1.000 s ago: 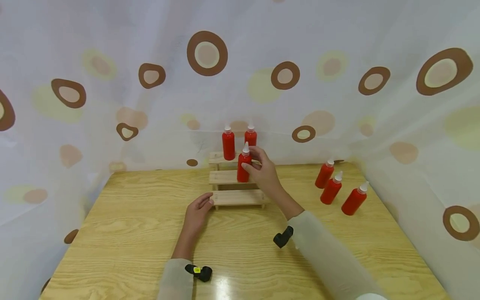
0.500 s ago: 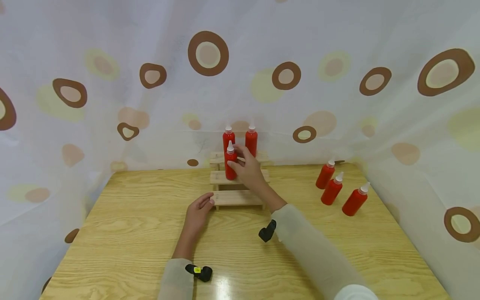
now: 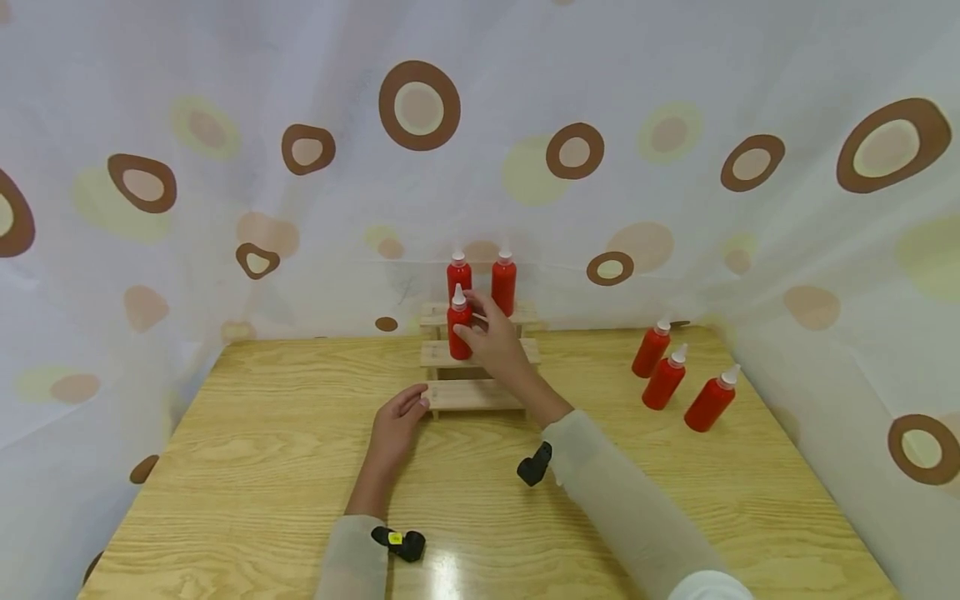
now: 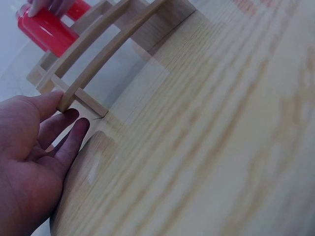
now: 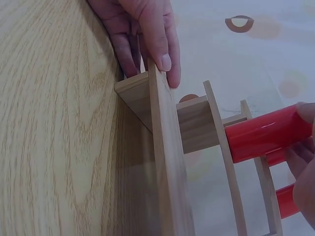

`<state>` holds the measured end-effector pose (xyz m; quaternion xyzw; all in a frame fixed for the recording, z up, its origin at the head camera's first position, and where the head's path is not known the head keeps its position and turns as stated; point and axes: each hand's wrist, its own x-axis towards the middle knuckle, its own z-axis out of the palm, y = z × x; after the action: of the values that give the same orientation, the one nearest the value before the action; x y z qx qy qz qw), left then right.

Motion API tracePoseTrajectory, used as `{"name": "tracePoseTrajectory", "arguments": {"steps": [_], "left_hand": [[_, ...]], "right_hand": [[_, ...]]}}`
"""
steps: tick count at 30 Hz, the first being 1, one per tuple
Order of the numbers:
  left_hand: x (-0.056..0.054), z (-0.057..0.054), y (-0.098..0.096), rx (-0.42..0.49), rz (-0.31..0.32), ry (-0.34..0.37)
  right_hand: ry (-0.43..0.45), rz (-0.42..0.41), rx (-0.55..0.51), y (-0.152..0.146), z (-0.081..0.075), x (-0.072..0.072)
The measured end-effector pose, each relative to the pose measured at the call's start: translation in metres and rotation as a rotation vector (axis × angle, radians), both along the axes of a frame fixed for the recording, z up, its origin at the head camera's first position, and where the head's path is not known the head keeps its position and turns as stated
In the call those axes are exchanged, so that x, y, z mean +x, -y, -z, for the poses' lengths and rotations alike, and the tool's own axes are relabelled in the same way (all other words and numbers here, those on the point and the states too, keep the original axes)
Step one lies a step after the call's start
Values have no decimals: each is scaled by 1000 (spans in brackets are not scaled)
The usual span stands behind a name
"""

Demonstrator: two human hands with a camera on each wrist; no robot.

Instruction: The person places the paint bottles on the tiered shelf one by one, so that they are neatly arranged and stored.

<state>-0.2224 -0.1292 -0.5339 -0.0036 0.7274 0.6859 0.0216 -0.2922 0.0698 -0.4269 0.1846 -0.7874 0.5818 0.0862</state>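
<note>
A small three-step wooden rack (image 3: 476, 396) stands near the back of the table. My right hand (image 3: 497, 343) holds a red squeeze bottle (image 3: 457, 335) with a white pointed cap, thumb and fingers on either side. This bottle is upright on the left part of the middle step, and its base touches the board in the right wrist view. Two more red bottles stand on the top step, the left one (image 3: 458, 273) partly hidden behind the held bottle, the right one (image 3: 504, 287) behind my fingers. My left hand (image 3: 392, 427) grips the left end of the lowest step between thumb and fingers.
Several red bottles stand or lean at the table's right: a rear one (image 3: 649, 352), a middle one (image 3: 663, 383) and a front one (image 3: 708, 405). A patterned white curtain (image 3: 337, 217) hangs behind and beside the wood-grain table (image 3: 262, 433).
My right hand has moved left with its bottle along the middle step, from in front of the right rear bottle to in front of the left one. The left hand has stayed put.
</note>
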Motion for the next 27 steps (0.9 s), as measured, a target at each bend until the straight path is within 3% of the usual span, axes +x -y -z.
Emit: {"name": "tracePoseTrajectory", "arguments": {"steps": [7,15,24,27], "left_hand": [[-1,1,0,-19,-24,-10],[-1,0,-3,-21,-19,-20],[-3,4,-2,-21,-8,-2],[2,-4,-2,-41,-4,9]], "right_hand": [[-22,-6,31,-11,-8,10],[-33,11,76,-51,-17,41],[-78,150,229,-118,-20,82],[-74,229,261,-142,-18,97]]}}
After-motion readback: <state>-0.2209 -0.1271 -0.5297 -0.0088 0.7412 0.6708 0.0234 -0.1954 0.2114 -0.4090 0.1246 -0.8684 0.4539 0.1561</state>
